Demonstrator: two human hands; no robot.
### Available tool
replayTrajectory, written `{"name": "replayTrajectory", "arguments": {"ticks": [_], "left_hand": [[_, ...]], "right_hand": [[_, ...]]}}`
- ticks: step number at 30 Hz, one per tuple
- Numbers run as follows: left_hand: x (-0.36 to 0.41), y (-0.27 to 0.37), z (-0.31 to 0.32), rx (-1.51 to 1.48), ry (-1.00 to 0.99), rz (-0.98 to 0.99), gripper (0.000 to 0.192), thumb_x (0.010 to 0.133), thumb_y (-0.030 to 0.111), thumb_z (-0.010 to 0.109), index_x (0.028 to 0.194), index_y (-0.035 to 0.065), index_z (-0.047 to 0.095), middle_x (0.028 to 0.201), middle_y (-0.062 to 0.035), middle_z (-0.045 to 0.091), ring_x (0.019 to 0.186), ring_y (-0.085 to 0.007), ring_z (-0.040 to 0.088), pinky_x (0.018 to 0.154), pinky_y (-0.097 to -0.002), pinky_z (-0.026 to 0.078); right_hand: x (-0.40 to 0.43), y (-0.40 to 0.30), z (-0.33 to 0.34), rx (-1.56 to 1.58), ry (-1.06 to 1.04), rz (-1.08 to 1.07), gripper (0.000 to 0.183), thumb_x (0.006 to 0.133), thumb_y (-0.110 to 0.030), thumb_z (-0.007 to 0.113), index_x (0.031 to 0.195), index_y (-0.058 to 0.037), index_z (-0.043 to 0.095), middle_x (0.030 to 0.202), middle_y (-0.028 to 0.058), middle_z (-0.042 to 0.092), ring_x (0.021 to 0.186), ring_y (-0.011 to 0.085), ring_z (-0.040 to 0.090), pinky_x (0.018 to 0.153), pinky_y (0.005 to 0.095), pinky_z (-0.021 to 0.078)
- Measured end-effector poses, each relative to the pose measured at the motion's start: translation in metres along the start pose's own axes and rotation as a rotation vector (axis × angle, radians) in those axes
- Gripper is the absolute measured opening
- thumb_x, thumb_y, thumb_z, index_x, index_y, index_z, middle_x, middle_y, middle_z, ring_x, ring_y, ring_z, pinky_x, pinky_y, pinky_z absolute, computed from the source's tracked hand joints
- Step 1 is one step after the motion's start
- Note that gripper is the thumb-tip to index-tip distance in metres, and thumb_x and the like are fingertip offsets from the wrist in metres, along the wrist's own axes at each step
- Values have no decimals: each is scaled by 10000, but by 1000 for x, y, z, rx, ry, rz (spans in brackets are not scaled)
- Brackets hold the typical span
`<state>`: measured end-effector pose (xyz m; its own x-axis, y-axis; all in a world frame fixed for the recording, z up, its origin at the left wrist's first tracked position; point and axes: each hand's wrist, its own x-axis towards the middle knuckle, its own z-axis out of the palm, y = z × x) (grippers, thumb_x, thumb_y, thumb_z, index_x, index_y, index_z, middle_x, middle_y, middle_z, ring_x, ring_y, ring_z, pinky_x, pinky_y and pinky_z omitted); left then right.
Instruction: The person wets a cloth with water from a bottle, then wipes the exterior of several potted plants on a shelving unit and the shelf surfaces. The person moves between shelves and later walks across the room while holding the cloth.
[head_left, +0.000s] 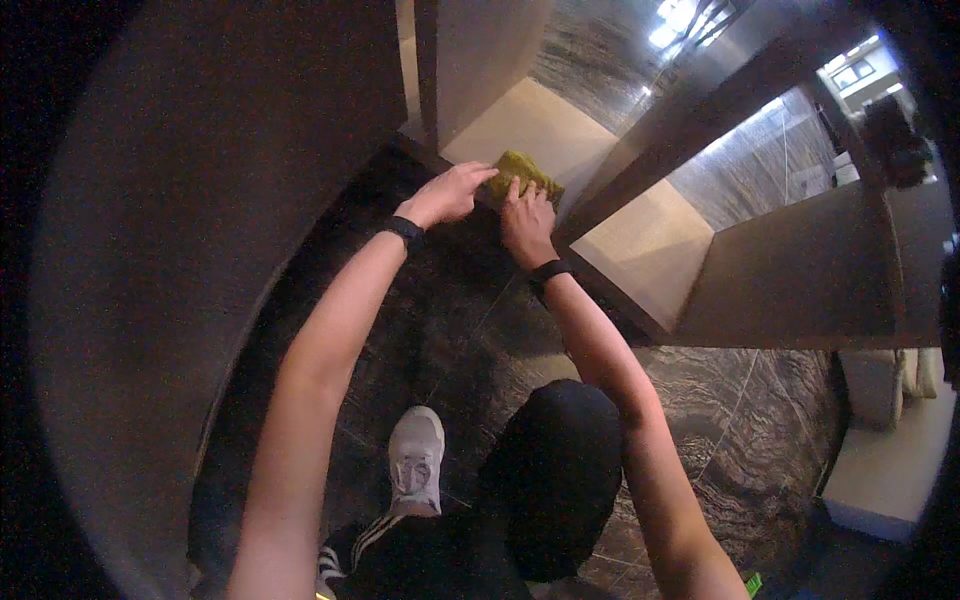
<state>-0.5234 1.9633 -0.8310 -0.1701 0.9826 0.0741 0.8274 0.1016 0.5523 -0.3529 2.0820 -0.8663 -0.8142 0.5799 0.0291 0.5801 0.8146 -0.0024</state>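
Note:
A crumpled yellow-green cloth lies at the front edge of a low, light-coloured cabinet shelf. My right hand has its fingers spread over the cloth's near side and bears on it. From the left, the fingertips of my left hand meet the cloth's edge; whether they pinch it is hidden. Both wrists wear black bands. Under my hands runs the dark front edge of the cabinet base.
A dark upright panel stands to my left. On the right, a dark divider separates a second lit compartment. Marbled dark floor tiles lie below, with my light shoe on them. A pale low piece of furniture sits far right.

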Motion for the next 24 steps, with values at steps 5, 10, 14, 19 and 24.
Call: {"name": "replayTrajectory", "arguments": {"ticks": [5,10,14,19,24], "left_hand": [[24,-14,31,56,-86,88,948,810,-169,637,1703,72,430,1806,-180,365,1677,-393,320,1354,-458,376],[55,-20,43,316,36,137,850,922,-29,696,1716,70,411,1801,-152,391,1650,-342,395,1343,-455,381],[106,-5,53,307,67,123,803,956,29,713,1706,97,435,1795,-89,416,1637,-352,414,1317,-461,420],[157,-41,27,222,-57,154,957,834,-79,728,1718,115,417,1816,-86,381,1647,-422,378,1336,-490,408],[143,-41,27,344,-299,43,870,976,66,676,1770,201,347,1843,-55,336,1692,-394,294,1349,-617,338]], "right_hand": [[22,0,35,52,220,88,592,1088,-215,582,1629,17,519,1626,344,544,1487,581,518,1254,622,426],[65,4,35,39,131,179,653,1096,-291,607,1654,25,481,1669,375,467,1529,596,450,1263,639,407],[112,45,51,71,157,399,643,1132,-333,572,1659,21,467,1699,371,426,1569,621,368,1261,683,386],[176,67,39,129,112,523,734,1109,-413,628,1696,-22,425,1750,339,367,1600,623,314,1309,681,306],[163,42,32,293,78,747,842,1050,-419,701,1751,-101,359,1821,277,275,1669,558,222,1350,623,250]]}}
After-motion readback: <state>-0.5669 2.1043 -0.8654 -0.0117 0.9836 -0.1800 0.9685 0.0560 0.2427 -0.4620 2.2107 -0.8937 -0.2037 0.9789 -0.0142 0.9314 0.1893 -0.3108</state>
